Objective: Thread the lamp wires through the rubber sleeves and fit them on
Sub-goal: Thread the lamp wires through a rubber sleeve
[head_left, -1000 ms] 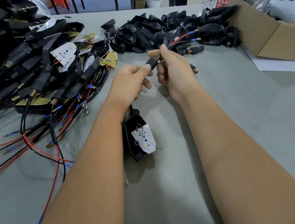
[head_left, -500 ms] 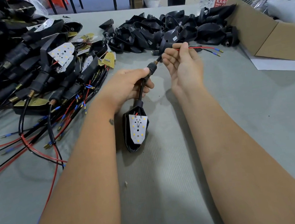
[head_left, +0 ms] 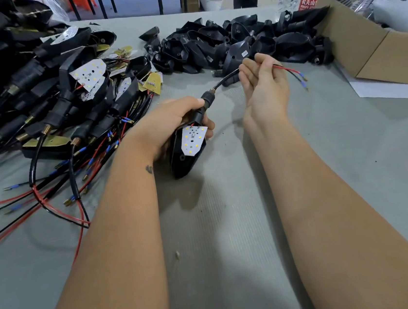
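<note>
Grey felt covered the workbench (head_left: pixel 231 227), with a tangle of finished wired lamps (head_left: pixel 47 108) piled out to the left of the grip. Just right of that pile, the left hand (head_left: pixel 169 125) was wrapped around the stem of a black lamp (head_left: pixel 187 148), its rubber sleeve (head_left: pixel 206 98) poking out above the thumb. From the sleeve the wires (head_left: pixel 287 71) ran up and right into the right hand (head_left: pixel 263 84), which pinched them in curled fingers, with empty black housings (head_left: pixel 236 41) and a cardboard box (head_left: pixel 373 43) beyond.
</note>
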A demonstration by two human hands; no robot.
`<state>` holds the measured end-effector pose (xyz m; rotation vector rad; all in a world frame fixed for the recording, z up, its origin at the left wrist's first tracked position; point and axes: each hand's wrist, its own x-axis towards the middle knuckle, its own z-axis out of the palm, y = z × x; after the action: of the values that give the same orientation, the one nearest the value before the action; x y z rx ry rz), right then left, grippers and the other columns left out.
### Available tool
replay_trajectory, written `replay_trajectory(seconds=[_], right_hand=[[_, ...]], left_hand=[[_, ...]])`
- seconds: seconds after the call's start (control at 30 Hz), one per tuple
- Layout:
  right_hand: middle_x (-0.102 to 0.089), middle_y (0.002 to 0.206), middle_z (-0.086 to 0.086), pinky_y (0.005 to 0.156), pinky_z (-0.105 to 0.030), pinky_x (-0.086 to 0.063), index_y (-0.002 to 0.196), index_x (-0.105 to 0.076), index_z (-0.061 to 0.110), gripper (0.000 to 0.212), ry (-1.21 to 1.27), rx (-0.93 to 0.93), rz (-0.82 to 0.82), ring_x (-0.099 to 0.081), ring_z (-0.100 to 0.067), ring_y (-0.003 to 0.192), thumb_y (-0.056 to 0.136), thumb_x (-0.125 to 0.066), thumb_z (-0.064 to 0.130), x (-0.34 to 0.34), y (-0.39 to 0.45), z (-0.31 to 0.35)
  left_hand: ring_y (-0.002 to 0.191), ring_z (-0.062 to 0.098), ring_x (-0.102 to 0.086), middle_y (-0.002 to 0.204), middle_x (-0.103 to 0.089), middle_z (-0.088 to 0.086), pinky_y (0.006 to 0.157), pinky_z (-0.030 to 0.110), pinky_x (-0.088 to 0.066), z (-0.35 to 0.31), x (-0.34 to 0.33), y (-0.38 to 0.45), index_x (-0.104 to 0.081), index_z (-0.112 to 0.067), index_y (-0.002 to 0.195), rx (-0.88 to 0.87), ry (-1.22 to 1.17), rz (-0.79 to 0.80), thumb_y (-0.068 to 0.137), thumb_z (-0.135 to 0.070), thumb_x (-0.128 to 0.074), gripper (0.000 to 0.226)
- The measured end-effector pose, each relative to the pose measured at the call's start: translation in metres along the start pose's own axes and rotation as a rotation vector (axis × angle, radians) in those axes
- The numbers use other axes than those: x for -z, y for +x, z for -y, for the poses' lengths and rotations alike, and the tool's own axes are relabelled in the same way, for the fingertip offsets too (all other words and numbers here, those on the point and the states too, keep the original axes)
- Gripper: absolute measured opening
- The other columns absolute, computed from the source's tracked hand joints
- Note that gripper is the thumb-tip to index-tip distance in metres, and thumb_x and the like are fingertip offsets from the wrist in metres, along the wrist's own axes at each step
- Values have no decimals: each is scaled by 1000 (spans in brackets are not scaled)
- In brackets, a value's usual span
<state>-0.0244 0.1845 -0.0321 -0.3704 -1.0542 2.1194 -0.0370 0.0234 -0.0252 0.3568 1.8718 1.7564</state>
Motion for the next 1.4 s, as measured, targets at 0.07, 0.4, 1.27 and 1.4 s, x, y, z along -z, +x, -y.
replay_trajectory(seconds=[0.07,0.4,1.27,1.4], right_hand=[[-65,96,-7,88,-24,-55,108,-56,8,14,-167,28,23,-65,-14,90,103,-43,11,0,-2,0],[-50,145,1,89,-12,-45,156,-11,22,91,-980,152,510,-52,-10,124,79,-44,-14,-2,-16,-13],[-57,114,-1,98,-34,-27,126,-57,34,31,-1640,623,261,-45,-25,113,95,-56,38,8,-4,-9],[-60,119,0,99,-35,-29,127,-56,27,31,-1666,576,286,-46,-25,117,97,-53,26,10,-2,-9]], left_hand=[[67,24,-69,73,-70,13,62,26,-56,0,1,2,-60,-3,77,4,-50,-27,99,-23,-49,33],[72,34,-68,76,-72,12,79,42,-56,3,-1,10,-73,-7,70,4,58,-219,91,-30,-51,38],[76,13,-72,117,-65,12,66,19,-54,11,19,13,-62,-12,118,-327,-157,-402,78,-11,-81,45],[92,18,-72,116,-64,10,67,21,-57,12,20,15,-63,-17,108,-407,-208,-540,83,-14,-77,28]])
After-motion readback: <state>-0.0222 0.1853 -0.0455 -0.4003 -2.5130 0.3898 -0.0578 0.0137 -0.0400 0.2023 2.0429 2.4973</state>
